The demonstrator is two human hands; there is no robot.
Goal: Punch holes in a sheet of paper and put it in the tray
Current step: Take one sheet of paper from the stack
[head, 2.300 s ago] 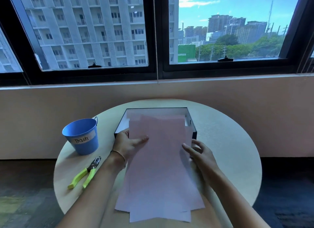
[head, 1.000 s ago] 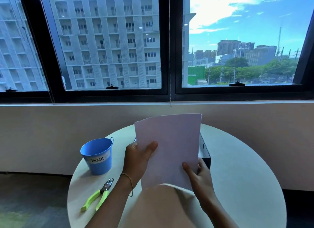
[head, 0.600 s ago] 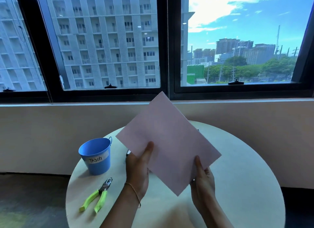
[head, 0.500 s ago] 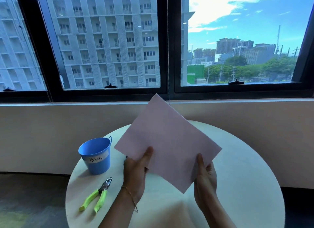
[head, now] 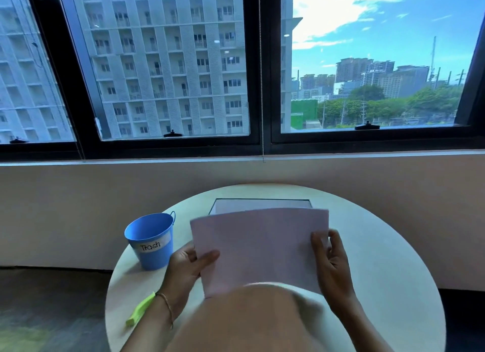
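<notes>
One left hand (head: 189,267), pinching the paper (head: 262,246) at its left edge, thumb lying on top. One right hand (head: 332,267), pinching the right edge. The paper is hovering above the table (head: 380,273), just short of the tray (head: 262,199). One blue bucket (head: 151,240), standing at left; one green punch (head: 140,311), lying beside the left wrist.

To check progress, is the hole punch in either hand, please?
No, the left hand and right hand hold the sheet; the punch lies on the table.

The sheet (head: 258,249) has turned from diamond to level.
</notes>
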